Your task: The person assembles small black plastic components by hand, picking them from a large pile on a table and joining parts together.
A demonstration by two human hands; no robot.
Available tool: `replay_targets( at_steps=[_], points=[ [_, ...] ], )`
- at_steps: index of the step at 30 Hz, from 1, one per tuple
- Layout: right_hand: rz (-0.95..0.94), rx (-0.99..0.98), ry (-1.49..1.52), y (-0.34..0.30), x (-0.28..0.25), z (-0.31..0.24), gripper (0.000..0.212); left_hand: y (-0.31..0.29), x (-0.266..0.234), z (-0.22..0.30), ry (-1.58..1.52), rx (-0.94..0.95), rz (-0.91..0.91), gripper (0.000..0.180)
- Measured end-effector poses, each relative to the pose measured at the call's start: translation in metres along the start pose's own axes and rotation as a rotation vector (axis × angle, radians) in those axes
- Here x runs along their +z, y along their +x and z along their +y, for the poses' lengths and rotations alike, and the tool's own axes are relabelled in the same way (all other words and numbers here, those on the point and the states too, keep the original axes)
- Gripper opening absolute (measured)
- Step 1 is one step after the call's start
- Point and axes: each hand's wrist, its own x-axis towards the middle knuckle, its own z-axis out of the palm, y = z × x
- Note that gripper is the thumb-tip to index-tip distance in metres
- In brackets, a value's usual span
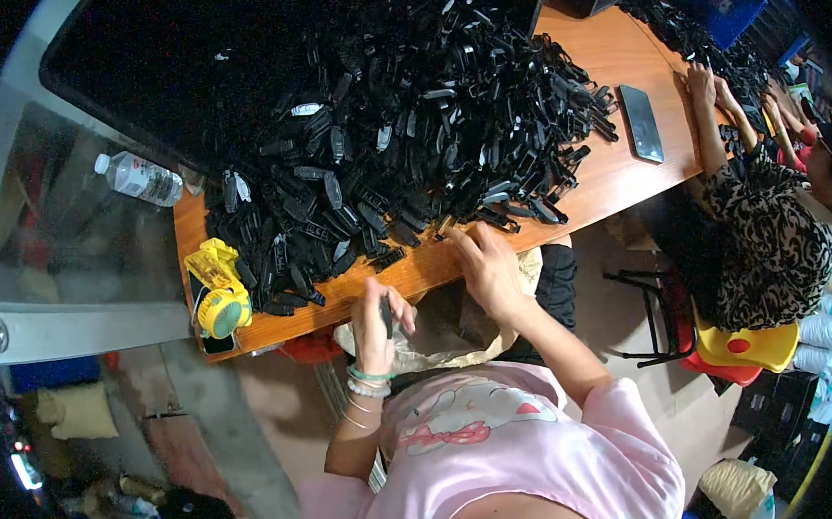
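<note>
Gripping one small black plastic clip (pixel 386 315) between its fingers, the left hand (pixel 374 325) hovers at the table edge; the right hand (pixel 487 266), fingers spread flat, rakes the heap of black clips (pixel 398 135) just ahead, likely picking another to pair.

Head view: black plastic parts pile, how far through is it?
Done: nothing shows as a finished batch. In hand: left hand holds one black part over the white bag at the lap; right hand reaches into the pile's near edge. Left: the big black pile covers most of the wooden table.
</note>
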Motion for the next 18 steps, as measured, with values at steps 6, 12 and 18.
replay_targets(
  at_steps=[6,12,18],
  points=[
    [-0.039,-0.099,0.016,0.008,0.012,0.009,0.027,0.026,0.016,0.014,1.729,0.645,0.153,0.011],
    [-0.047,-0.189,0.099,0.001,0.013,0.007,0.024,0.025,0.007,0.007,1.743,0.726,0.124,0.007],
    [-0.002,-0.289,0.339,-0.004,0.018,0.001,0.018,0.009,-0.005,-0.022,0.974,0.499,0.271,0.011]
  ],
)
